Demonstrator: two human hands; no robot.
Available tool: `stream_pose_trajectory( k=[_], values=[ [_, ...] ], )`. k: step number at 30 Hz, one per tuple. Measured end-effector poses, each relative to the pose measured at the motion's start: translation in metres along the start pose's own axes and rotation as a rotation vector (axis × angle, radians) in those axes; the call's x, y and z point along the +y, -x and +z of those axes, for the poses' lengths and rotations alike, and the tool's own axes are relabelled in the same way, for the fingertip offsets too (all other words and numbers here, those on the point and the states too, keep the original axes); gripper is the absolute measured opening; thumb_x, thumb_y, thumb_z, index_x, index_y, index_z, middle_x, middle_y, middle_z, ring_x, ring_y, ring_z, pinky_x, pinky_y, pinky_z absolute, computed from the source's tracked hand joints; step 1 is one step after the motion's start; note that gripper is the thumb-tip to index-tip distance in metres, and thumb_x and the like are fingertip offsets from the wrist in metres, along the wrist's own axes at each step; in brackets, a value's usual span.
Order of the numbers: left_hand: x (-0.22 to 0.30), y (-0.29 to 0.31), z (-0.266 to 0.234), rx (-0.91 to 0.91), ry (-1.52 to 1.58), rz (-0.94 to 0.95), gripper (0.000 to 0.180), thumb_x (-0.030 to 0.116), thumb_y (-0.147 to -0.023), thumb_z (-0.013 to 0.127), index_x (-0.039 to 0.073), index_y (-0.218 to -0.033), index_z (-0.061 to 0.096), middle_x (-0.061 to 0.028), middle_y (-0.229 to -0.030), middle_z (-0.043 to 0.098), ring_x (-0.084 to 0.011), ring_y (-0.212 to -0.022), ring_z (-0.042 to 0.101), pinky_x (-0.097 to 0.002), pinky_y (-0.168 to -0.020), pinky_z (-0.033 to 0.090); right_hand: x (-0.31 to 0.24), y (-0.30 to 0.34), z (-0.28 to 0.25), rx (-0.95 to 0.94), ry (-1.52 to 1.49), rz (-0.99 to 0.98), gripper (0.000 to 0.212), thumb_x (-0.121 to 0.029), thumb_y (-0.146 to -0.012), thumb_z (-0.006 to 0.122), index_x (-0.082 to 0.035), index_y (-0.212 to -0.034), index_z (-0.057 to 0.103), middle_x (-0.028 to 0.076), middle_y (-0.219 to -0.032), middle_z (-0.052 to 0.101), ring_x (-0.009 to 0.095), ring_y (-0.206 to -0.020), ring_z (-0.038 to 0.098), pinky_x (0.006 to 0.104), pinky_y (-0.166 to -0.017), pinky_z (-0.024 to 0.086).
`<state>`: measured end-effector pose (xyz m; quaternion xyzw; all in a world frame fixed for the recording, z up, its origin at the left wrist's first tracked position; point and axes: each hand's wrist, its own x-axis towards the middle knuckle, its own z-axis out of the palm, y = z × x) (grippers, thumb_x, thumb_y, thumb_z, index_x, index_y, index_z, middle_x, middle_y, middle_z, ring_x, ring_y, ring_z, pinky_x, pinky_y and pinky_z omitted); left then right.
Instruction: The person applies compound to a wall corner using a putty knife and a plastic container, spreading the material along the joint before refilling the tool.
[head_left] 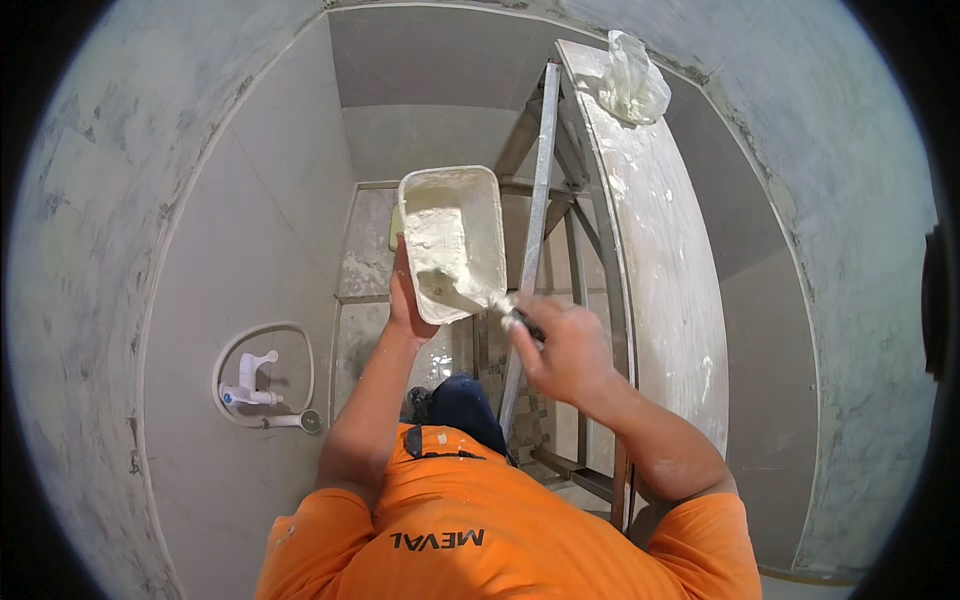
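A white rectangular tub (486, 215) is held up by my left hand (405, 300), whose fingers wrap its left side and lower edge. Pale, thick putty (438, 238) covers part of the inside, smeared over the bottom and walls. My right hand (565, 345) grips the dark handle of a putty knife (480, 292). The knife's blade reaches into the near end of the tub and is coated with the same putty, so its edge is hard to make out.
To the right stands a metal trestle (540, 190) bearing a long, putty-stained board (655, 230). A crumpled clear plastic bag (634, 85) lies on its far end. On the left wall hang a white tap (250, 385) and a hose with a shower head (311, 421).
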<state>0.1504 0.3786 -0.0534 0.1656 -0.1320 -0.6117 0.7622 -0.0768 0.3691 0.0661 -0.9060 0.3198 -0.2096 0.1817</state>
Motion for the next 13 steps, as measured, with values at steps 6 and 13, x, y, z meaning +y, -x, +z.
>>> stream_pose_trajectory(
  k=[6, 13],
  values=[
    [-0.002, 0.01, -0.01, -0.165, 0.05, -0.265, 0.06, 0.054, -0.103, 0.045, 0.009, -0.144, 0.05, -0.0104, -0.136, 0.061, -0.0273, -0.119, 0.063, -0.0447, -0.102, 0.053, 0.021, -0.018, 0.0, 0.177, -0.342, 0.072, 0.029, -0.011, -0.09, 0.065, 0.004, -0.115, 0.066, 0.026, -0.09, 0.068, 0.043, -0.08, 0.067, 0.0448, -0.073, 0.053],
    [-0.003, 0.009, -0.026, -0.131, 0.19, -0.214, 0.058, 0.048, -0.104, 0.04, 0.009, -0.146, 0.046, -0.0155, -0.141, 0.057, -0.0336, -0.123, 0.06, -0.0536, -0.105, 0.05, 0.01, -0.003, 0.01, -0.184, -0.144, 0.001, 0.031, -0.022, -0.092, 0.063, -0.001, -0.116, 0.065, 0.026, -0.08, 0.067, 0.047, -0.077, 0.065, 0.0526, -0.073, 0.053]
  ],
)
